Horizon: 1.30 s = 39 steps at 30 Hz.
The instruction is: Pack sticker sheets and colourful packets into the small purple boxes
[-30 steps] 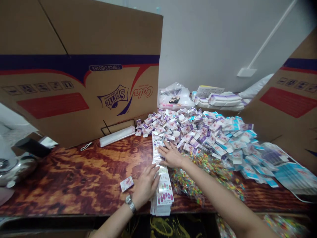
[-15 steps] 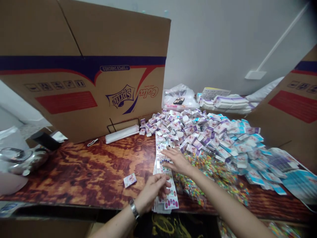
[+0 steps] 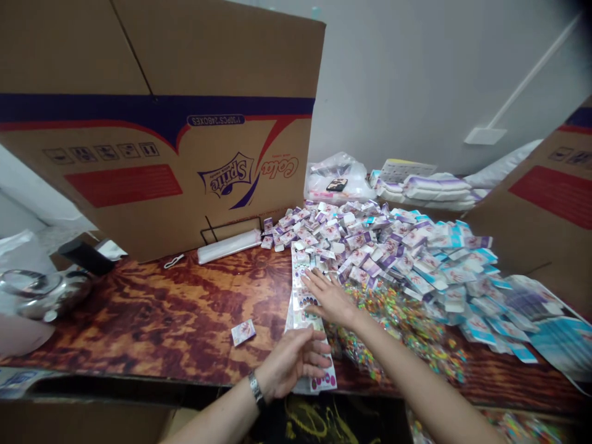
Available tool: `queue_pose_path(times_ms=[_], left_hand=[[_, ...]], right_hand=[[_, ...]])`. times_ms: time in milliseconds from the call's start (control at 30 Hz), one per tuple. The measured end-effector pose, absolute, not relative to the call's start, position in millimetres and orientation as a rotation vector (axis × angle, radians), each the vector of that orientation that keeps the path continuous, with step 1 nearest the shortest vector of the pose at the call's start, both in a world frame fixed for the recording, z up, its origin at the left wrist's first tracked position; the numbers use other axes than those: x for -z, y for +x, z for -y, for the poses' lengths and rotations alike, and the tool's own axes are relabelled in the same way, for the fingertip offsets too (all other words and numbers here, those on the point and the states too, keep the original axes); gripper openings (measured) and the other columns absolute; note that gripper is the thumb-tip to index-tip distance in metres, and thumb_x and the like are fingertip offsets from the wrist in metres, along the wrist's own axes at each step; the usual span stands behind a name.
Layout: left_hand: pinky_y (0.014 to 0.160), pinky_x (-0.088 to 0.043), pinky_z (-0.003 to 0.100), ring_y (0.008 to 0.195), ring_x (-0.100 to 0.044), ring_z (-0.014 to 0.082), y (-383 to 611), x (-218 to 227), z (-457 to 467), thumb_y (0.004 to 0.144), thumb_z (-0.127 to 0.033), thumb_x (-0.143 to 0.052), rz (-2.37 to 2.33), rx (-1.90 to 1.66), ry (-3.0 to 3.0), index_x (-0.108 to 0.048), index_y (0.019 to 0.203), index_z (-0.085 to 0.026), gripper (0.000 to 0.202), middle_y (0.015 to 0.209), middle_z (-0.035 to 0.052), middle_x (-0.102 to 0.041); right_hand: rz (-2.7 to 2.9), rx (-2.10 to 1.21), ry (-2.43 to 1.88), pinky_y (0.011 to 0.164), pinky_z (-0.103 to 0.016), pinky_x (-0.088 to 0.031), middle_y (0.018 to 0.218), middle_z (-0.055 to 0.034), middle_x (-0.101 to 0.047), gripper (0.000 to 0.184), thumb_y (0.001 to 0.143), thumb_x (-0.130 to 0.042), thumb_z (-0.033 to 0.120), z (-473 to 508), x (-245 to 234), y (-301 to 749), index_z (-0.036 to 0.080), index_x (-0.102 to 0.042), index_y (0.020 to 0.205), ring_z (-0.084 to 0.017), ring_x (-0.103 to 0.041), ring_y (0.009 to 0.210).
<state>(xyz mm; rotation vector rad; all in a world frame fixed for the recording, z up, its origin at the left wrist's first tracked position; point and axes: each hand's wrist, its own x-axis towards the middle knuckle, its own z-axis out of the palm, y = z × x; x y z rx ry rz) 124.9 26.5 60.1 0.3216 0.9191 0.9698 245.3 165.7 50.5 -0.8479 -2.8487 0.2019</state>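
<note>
A long stack of white sticker sheets (image 3: 300,317) printed with rows of small coloured ovals lies on the table near its front edge. My right hand (image 3: 333,301) rests over the middle of the stack, fingers stretched out and pointing left. Nearer to me, my left hand (image 3: 293,362), with a metal watch (image 3: 255,390) on its wrist, is over the lower end of the sheets. Its fingers are loosely apart, and nothing shows in them. One small printed box (image 3: 243,332) lies alone to the left of my left hand.
Right of the sheets lie many colourful clear candy packets (image 3: 402,327). Behind them is a heap of small purple, white and blue boxes (image 3: 393,246). Large cartons (image 3: 161,154) stand at left and right. A clear plastic roll (image 3: 229,246) lies by the left carton.
My left hand has shifted slightly right and its fingers have spread from a looser curl. My right hand stays over the sheets, nearly still. The view has tilted slightly.
</note>
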Motion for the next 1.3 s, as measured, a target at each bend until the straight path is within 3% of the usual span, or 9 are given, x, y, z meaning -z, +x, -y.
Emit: queue_pose_path(times_ms=[100,233,333,500,700,867,1000,1133,1300], left_hand=[[0.057,-0.047,0.024,0.065,-0.065,0.0159,129,-57,-23,0.076,-0.047,-0.062,-0.942,-0.963,0.341,-0.057,0.098,-0.010,0.044,0.085,0.0115,-0.067],[0.060,-0.047,0.025,0.066,-0.066,0.0163,130,-52,-15,0.078,-0.045,-0.060,-0.918,-0.959,0.294,-0.058,0.099,-0.010,0.041,0.086,0.0117,-0.068],[0.063,-0.048,0.027,0.070,-0.066,0.0175,127,-55,-15,0.081,-0.051,-0.054,-0.825,-0.950,0.218,-0.060,0.098,-0.009,0.046,0.088,0.0132,-0.068],[0.071,-0.050,0.034,0.083,-0.066,0.0243,116,-71,-31,0.082,-0.063,-0.040,-0.662,-1.079,0.104,-0.058,0.107,-0.011,0.060,0.095,0.0140,-0.068],[0.068,-0.051,0.032,0.067,-0.066,0.0171,104,-82,-42,0.081,-0.035,-0.059,-0.847,-1.223,0.164,-0.049,0.121,-0.016,0.045,0.093,0.0095,-0.068],[0.056,-0.048,0.026,0.066,-0.063,0.0179,112,-83,-25,0.078,-0.061,-0.051,-0.818,-1.150,0.552,-0.060,0.103,-0.012,0.055,0.087,0.0111,-0.067],[0.064,-0.048,0.028,0.065,-0.061,0.0163,109,-83,-18,0.073,-0.049,-0.065,-0.882,-1.027,0.767,-0.063,0.094,-0.014,0.041,0.083,0.0073,-0.066],[0.080,-0.046,0.031,0.085,-0.061,0.0195,107,-82,-24,0.080,-0.039,-0.060,-1.014,-1.112,0.813,-0.067,0.092,-0.016,0.027,0.092,0.0063,-0.068],[0.074,-0.048,0.031,0.080,-0.064,0.0213,115,-81,-33,0.070,-0.030,-0.070,-0.909,-1.315,0.491,-0.068,0.088,-0.012,0.026,0.084,0.0079,-0.070]], right_hand=[[2.929,-0.206,-0.831,0.104,-0.058,-0.022,0.135,-0.0088,-0.048,0.049,0.084,-0.056,0.046,-181,-36,236,0.024,-0.050,0.127,-0.031,-0.031,0.132],[2.743,-0.191,-0.774,0.104,-0.053,-0.025,0.107,-0.0023,-0.068,0.019,0.091,-0.050,0.030,-178,-29,236,0.026,-0.066,0.101,-0.024,-0.052,0.116],[2.543,-0.217,-0.736,0.099,-0.044,-0.037,0.094,-0.0046,-0.071,0.021,0.093,-0.046,0.025,-153,-50,248,0.021,-0.065,0.095,-0.018,-0.062,0.097],[2.458,-0.232,-0.254,0.089,-0.034,-0.048,0.090,-0.0044,-0.071,0.018,0.089,-0.049,0.017,-89,-109,272,0.019,-0.061,0.102,-0.015,-0.064,0.086],[2.548,-0.529,-0.219,0.070,-0.027,-0.054,0.087,-0.0036,-0.070,0.022,0.090,-0.046,0.012,-52,-129,283,0.018,-0.060,0.105,-0.014,-0.064,0.076],[2.318,-0.634,-0.635,0.071,-0.027,-0.051,0.092,-0.0044,-0.068,0.021,0.092,-0.045,0.019,-89,-130,275,0.021,-0.060,0.106,-0.014,-0.063,0.082],[2.273,-0.554,-0.749,0.071,-0.028,-0.051,0.089,-0.0052,-0.066,0.020,0.092,-0.045,0.022,-112,-123,264,0.020,-0.062,0.101,-0.016,-0.063,0.080],[2.240,-0.290,-0.642,0.071,-0.029,-0.051,0.088,-0.0069,-0.065,0.024,0.090,-0.046,0.017,-102,-115,264,0.020,-0.061,0.108,-0.016,-0.061,0.082],[2.475,0.074,-0.339,0.077,-0.036,-0.051,0.095,-0.0093,-0.067,0.028,0.089,-0.045,0.012,-72,-102,268,0.016,-0.060,0.112,-0.021,-0.059,0.091]])
